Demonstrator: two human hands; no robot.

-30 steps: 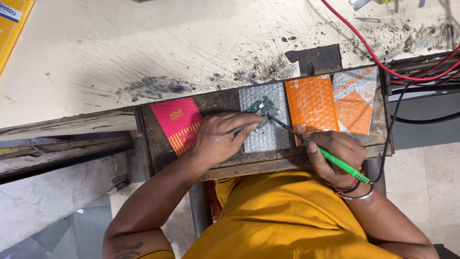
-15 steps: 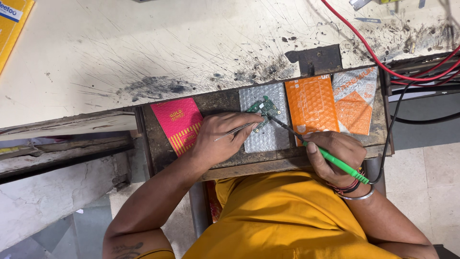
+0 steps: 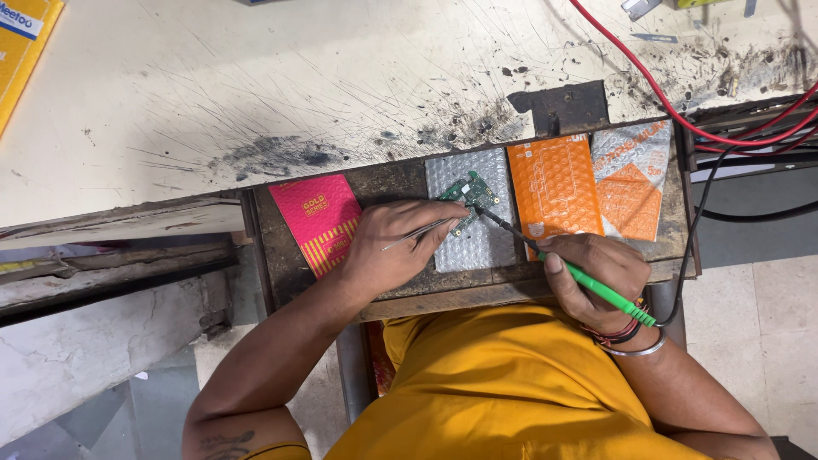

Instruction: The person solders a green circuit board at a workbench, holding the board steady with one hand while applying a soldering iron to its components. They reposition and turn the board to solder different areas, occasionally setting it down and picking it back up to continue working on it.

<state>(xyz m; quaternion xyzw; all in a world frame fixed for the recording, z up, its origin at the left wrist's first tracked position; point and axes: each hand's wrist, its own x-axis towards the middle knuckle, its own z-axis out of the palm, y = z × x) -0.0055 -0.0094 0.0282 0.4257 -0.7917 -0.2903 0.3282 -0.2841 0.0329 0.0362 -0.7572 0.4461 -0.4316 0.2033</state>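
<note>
A small green circuit board (image 3: 469,192) lies on a silver bubble-wrap pouch (image 3: 477,243) in a shallow wooden drawer (image 3: 281,281). My left hand (image 3: 388,251) grips thin metal tweezers (image 3: 417,234) whose tips reach the board's lower left edge. My right hand (image 3: 592,277) holds a green-handled soldering iron (image 3: 596,285). Its dark tip touches the board's right side.
A pink packet (image 3: 319,217), an orange bubble pouch (image 3: 554,183) and a grey-orange pouch (image 3: 635,175) lie in the drawer. Red cables (image 3: 682,119) and black cables (image 3: 750,213) run at the right. The scratched, soot-marked bench top (image 3: 298,94) lies beyond; a yellow box (image 3: 21,43) sits top left.
</note>
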